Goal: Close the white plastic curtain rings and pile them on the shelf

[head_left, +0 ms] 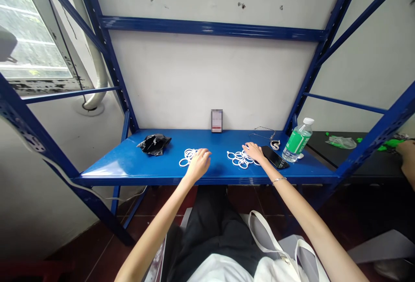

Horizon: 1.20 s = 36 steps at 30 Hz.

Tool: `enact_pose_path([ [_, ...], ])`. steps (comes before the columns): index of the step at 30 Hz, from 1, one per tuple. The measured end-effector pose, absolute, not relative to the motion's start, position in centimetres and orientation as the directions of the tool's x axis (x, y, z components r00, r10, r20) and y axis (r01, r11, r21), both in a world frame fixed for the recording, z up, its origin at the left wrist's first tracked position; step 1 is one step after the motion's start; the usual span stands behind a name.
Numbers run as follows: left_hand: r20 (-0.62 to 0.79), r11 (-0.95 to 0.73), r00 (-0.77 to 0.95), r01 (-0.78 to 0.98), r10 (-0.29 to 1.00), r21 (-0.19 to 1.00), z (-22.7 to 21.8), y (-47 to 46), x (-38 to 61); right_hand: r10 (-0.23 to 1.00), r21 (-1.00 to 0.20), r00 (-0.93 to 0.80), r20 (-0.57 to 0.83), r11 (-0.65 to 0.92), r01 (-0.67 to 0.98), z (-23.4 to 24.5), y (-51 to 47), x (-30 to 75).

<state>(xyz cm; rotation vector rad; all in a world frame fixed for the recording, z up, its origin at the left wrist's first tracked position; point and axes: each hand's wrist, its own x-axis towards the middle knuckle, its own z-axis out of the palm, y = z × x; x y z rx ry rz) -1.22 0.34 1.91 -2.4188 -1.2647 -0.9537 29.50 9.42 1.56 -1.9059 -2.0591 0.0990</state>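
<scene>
Two loose piles of thin white rings lie on the blue table. My left hand (pixel 200 163) is at the right edge of the left pile (pixel 187 157), back up, fingers loosely bent and apart; no ring shows in it. My right hand (pixel 254 151) reaches over the right pile (pixel 240 159), fingers stretched out to the left and partly covering the rings. Whether its fingertips touch a ring I cannot make out. A black phone (pixel 275 157) lies flat beside my right hand, partly behind the wrist.
A crumpled black plastic bag (pixel 154 144) lies at the left of the blue table (pixel 123 167). A phone-like screen (pixel 217 121) leans on the wall. A green-labelled bottle (pixel 297 140) and a white cable (pixel 275 144) are at the right. Another person's hand (pixel 407 154) is at the far right.
</scene>
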Motion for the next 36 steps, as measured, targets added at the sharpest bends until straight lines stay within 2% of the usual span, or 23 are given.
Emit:
enact_pose_path([
  [4,0.575,-0.696,0.537,0.713,0.618,0.083,1.2,0.6,3.0,0.983,-0.285,-0.074,0.166,0.120,0.951,0.7,8.7,30.1],
  [12,0.389,-0.635,0.584,0.773,0.713,0.003,0.2,4.1,7.5,0.965,-0.248,-0.144,0.220,0.198,0.948,0.4,5.7,29.7],
  [17,0.413,-0.621,0.546,0.781,0.729,0.062,-0.4,4.6,7.2,0.947,-0.222,-0.167,0.274,0.231,0.947,0.2,4.8,30.0],
  [21,0.469,-0.635,0.520,0.763,0.714,0.120,-1.0,4.2,6.1,0.872,-0.214,-0.148,0.467,0.274,0.938,0.6,4.0,29.4],
  [24,0.535,-0.660,0.491,0.730,0.687,0.178,-1.2,3.4,4.9,0.803,-0.284,-0.148,0.577,0.368,0.886,1.2,2.6,27.9],
  [27,0.587,-0.701,0.476,0.674,0.655,0.235,-1.4,2.0,3.7,0.779,-0.425,-0.188,0.598,0.507,0.750,1.5,0.9,25.7],
  [29,0.596,-0.728,0.491,0.638,0.635,0.249,-1.6,1.0,2.9,0.800,-0.543,-0.220,0.558,0.553,0.632,1.2,0.0,24.2],
  [32,0.588,-0.763,0.543,0.611,0.599,0.213,-2.3,-0.1,2.3,0.841,-0.675,-0.280,0.464,0.540,0.502,0.2,-0.6,22.3],
  [36,0.594,-0.806,0.592,0.566,0.545,0.175,-3.0,-0.7,2.5,0.864,-0.733,-0.291,0.410,0.502,0.459,-1.0,0.0,21.2],
])
